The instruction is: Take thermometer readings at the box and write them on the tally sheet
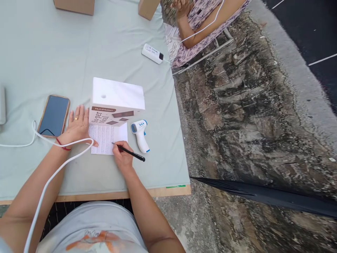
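Note:
My right hand (123, 156) grips a black pen (134, 154), its tip on a white sheet of paper (101, 138) covered with several columns of small writing. Flat on the cloth lies my left hand (78, 124), fingers stretched out, beside a white and brown NutriMotion box (117, 100). The thumb of that hand reaches the paper's left edge. The box stands at the top of the sheet and hides part of it. Just right of the paper rests a white and blue infrared thermometer (140, 135). A phone with a dark screen (54, 115) lies left of my left hand.
A white cable (52, 175) runs over my left forearm. Farther back on the cloth-covered table (163, 168) are a white device (152, 53) and two cardboard boxes (75, 6). Another person's arm (189, 31) shows past the right edge, above rough stone ground (237, 123).

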A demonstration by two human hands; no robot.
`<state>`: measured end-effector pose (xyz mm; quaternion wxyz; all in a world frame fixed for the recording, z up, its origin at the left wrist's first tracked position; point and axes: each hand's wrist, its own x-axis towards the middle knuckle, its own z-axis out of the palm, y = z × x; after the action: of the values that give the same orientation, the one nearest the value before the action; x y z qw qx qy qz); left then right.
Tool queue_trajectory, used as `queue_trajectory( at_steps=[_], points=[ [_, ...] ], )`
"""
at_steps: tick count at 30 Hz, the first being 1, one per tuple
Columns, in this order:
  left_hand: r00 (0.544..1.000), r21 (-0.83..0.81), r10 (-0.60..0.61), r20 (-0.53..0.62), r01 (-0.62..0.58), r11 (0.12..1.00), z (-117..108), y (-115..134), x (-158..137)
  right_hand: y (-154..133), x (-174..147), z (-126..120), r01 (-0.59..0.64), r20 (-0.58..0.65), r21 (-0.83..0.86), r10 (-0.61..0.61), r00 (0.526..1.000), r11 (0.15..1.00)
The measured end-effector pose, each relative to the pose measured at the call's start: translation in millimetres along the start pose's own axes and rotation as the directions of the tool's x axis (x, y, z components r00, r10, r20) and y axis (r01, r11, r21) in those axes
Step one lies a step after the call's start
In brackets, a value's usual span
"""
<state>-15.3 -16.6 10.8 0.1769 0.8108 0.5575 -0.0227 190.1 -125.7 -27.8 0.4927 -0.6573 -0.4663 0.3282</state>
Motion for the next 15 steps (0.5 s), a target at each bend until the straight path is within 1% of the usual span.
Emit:
queue_trajectory(
  at_steps=[15],
  points=[
    [1.0, -0.002, -0.013, 0.005, 0.013, 1.0, -0.1, 0.1, 0.9, -3.0, 0.0, -1.2, -0.01, 0.014, -0.003, 0.01, 1.0, 1.0]
  ],
)
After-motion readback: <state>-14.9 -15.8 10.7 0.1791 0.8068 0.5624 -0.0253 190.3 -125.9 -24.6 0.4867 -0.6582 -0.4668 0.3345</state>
